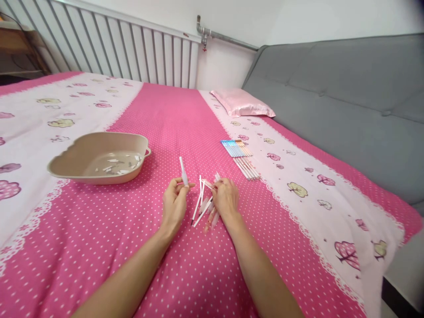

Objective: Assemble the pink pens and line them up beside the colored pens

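Upright between the fingers of my left hand [175, 201] is a slim white pen [183, 171] with a wider, translucent lower part. My right hand [225, 196] reaches down over a small pile on the bedspread, its fingertips pinched around a pale pinkish pen part; its exact shape is partly hidden by the fingers. In the pile lie thin white pen refills [196, 206] with dark tips, and translucent pink pen barrels [212, 216], some of them under my right hand.
A beige plastic basin [99, 179] with small white and grey pieces stands left. To the right lie a row of blue and orange pens [236, 148] and a row of whitish pens [247, 168]. Beyond are a pink pillow [243, 104], grey headboard [331, 84] and radiator [132, 44].
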